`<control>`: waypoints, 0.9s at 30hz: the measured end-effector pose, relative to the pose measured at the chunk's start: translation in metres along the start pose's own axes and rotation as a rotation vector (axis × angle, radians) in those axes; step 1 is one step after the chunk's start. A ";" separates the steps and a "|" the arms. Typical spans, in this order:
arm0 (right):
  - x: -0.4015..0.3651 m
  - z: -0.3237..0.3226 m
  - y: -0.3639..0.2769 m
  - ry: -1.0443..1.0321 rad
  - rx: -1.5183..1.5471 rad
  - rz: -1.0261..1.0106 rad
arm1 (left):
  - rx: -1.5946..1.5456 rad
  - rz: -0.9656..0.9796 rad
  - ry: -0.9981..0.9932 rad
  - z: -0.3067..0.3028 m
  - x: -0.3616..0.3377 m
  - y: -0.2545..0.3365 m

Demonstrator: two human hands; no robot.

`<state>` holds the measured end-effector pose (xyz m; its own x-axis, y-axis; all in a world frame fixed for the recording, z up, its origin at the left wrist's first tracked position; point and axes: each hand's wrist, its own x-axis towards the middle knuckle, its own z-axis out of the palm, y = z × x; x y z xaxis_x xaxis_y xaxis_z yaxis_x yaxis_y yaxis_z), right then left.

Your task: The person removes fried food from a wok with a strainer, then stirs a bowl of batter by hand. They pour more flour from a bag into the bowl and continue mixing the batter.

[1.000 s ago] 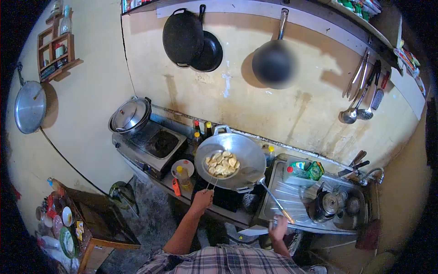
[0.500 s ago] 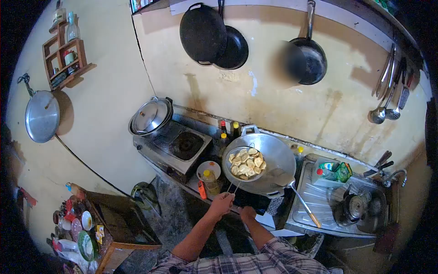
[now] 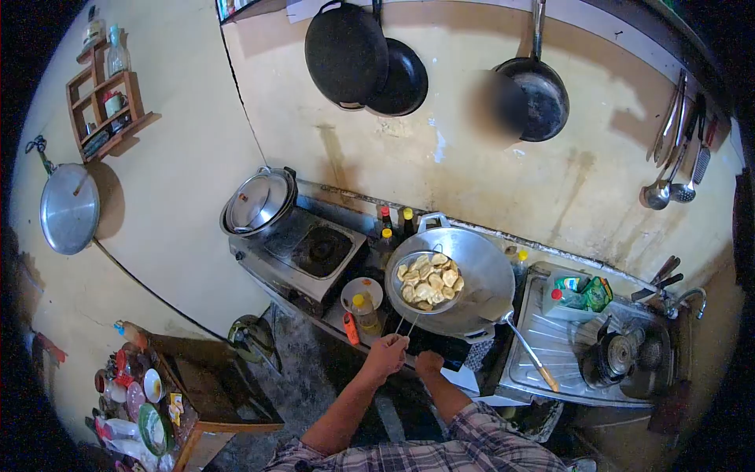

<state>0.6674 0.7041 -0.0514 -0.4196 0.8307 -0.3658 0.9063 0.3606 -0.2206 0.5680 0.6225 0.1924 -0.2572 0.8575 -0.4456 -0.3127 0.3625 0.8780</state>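
My left hand [image 3: 387,355] is closed round the thin wire handle of a strainer [image 3: 414,308]. Pale, flat pieces of food [image 3: 429,282] fill the strainer, which rests over the left part of a large metal wok [image 3: 491,267]. Just right of that, my right hand [image 3: 429,363] is curled low at the counter's front edge; what its fingers grip, if anything, is hidden. A spatula with a wooden handle [image 3: 543,373] leans out of the wok's right side, its blade inside.
Left of the wok are sauce bottles [image 3: 385,240], a plate [image 3: 355,291], an oil bottle [image 3: 364,315], an orange lighter [image 3: 351,329] and a stove [image 3: 307,256] with a lidded pot [image 3: 259,203]. A sink [image 3: 523,346] with cookware lies right. Pans [image 3: 346,55] hang above.
The view has shifted slightly. Both hands stay in nearly the same place, the left still on the strainer handle, and the food remains in the strainer.
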 end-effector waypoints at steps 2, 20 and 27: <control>0.013 0.028 0.000 0.027 0.104 0.081 | -0.026 0.010 -0.024 0.002 0.001 -0.003; -0.113 0.128 0.188 -0.502 0.872 -0.312 | 0.026 -0.045 -0.009 0.025 0.029 -0.049; -0.148 0.030 0.166 -0.414 0.651 -0.317 | 0.050 0.119 -0.123 0.035 0.029 -0.037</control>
<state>0.8781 0.6284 -0.0608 -0.7497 0.4625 -0.4734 0.5848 0.1279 -0.8010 0.6045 0.6469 0.1529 -0.1748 0.9325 -0.3159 -0.2398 0.2709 0.9323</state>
